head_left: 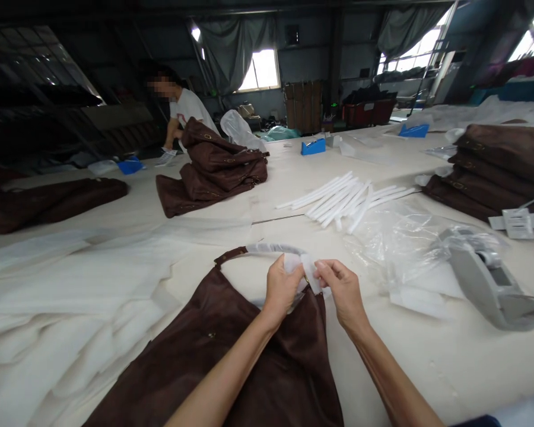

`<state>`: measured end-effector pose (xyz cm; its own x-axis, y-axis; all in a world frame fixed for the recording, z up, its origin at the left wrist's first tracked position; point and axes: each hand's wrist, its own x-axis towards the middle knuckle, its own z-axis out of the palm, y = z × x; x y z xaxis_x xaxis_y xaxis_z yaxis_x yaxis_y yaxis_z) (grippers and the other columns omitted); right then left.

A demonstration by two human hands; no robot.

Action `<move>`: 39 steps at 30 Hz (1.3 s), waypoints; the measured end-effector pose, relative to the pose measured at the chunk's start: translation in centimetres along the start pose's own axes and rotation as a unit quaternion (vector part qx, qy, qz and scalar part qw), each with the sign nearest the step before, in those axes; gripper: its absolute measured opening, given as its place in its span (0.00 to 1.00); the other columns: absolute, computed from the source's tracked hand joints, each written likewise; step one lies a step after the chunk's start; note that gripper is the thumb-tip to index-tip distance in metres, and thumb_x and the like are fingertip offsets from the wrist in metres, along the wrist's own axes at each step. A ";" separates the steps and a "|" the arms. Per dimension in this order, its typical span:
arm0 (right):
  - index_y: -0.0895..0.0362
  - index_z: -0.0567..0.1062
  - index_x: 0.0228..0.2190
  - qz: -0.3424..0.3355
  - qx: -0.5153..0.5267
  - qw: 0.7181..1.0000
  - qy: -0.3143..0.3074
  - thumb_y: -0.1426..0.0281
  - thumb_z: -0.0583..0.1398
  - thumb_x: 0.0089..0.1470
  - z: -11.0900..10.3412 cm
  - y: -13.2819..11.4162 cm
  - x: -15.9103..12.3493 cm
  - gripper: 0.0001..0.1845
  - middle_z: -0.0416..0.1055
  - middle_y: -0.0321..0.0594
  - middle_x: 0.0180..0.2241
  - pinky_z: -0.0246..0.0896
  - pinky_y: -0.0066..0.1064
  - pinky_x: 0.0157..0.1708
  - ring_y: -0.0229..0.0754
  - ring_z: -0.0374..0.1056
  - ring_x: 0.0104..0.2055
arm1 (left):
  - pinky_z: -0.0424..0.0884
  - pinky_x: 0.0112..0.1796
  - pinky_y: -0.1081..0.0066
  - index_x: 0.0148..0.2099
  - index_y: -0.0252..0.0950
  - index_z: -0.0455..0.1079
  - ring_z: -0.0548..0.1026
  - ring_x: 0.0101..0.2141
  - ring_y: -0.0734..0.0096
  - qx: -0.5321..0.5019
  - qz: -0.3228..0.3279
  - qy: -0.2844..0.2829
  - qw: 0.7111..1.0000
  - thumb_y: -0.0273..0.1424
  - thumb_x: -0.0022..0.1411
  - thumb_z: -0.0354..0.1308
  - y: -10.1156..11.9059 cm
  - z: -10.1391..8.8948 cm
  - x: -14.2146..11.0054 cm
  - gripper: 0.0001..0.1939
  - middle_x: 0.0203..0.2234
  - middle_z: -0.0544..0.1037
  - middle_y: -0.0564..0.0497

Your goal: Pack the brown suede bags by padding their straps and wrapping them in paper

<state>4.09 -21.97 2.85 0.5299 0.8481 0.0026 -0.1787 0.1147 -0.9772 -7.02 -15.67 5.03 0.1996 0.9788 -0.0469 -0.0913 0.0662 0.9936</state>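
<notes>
A dark brown leather bag (213,356) lies flat on the white table (449,356) in front of me. Its handle (267,249) arches away from me and is partly wrapped in white foam sheet. My left hand (281,290) grips the white wrapping (306,270) at the handle's right end, fingers closed around it. My right hand (343,289) pinches the same white wrapping from the right, thumb and fingers pressed together. Both hands meet at the bag's top right corner.
A grey tape dispenser (489,284) and clear plastic bags (396,243) lie to my right. White foam strips (347,198) lie beyond. Stacks of brown bags (218,169) (493,172) sit behind and right. White sheets (71,284) cover the left. A person (182,112) works at the far side.
</notes>
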 end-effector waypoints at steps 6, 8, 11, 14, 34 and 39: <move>0.54 0.76 0.36 0.040 0.093 0.995 0.013 0.60 0.71 0.41 0.7 1.9 -0.2 0.20 0.69 0.35 0.29 0.62 0.30 0.32 0.38 0.63 0.30 | 0.66 0.27 0.75 0.32 0.33 0.72 0.69 0.24 0.73 -0.025 -0.023 -0.007 0.999 0.39 0.42 0.71 0.0 -0.7 -0.4 0.18 0.24 0.74 0.53; 0.53 0.74 0.36 0.048 0.123 0.991 0.036 0.62 0.74 0.37 1.2 2.3 -0.4 0.24 0.68 0.34 0.31 0.63 0.30 0.34 0.38 0.65 0.33 | 0.66 0.27 0.75 0.31 0.33 0.72 0.69 0.24 0.74 -0.031 -0.028 -0.009 0.999 0.39 0.43 0.71 0.0 -0.8 -0.5 0.17 0.24 0.74 0.53; 0.54 0.73 0.35 0.105 0.157 0.982 0.017 0.58 0.73 0.38 1.9 2.5 -0.8 0.25 0.70 0.35 0.31 0.64 0.31 0.35 0.39 0.66 0.32 | 0.66 0.27 0.75 0.32 0.33 0.72 0.69 0.24 0.74 -0.035 -0.030 -0.009 0.999 0.39 0.43 0.70 0.0 -0.9 -0.4 0.17 0.23 0.74 0.53; 0.57 0.72 0.29 0.160 0.171 0.971 -0.053 0.52 0.70 0.43 2.5 2.4 -1.1 0.23 0.69 0.34 0.25 0.59 0.30 0.29 0.37 0.62 0.25 | 0.66 0.28 0.75 0.32 0.33 0.72 0.69 0.24 0.74 -0.038 -0.031 -0.011 0.999 0.38 0.43 0.70 0.1 -1.3 -0.2 0.18 0.24 0.75 0.54; 0.55 0.63 0.21 0.046 0.023 0.998 -0.033 0.47 0.62 0.49 4.8 2.9 -1.6 0.26 0.59 0.32 0.21 0.50 0.30 0.27 0.37 0.53 0.26 | 0.72 0.50 0.58 0.41 0.31 0.78 0.77 0.46 0.52 -0.153 -0.147 -0.081 0.974 0.42 0.49 0.67 -1.9 -2.0 -1.7 0.21 0.39 0.82 0.40; 0.54 0.61 0.20 0.014 -0.098 0.995 0.003 0.53 0.57 0.53 5.6 3.3 -1.8 0.20 0.61 0.32 0.21 0.53 0.31 0.29 0.39 0.58 0.26 | 0.65 0.58 0.57 0.44 0.30 0.78 0.74 0.52 0.51 -0.096 -0.132 -0.059 0.985 0.51 0.57 0.59 -1.8 -1.8 -2.1 0.28 0.45 0.80 0.37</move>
<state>-2.07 -20.27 0.82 0.5328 0.8459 -0.0258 -0.0292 -0.0121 -0.9995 -9.07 -17.49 3.10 0.3513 0.8943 -0.2772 -0.2017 0.3614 0.9104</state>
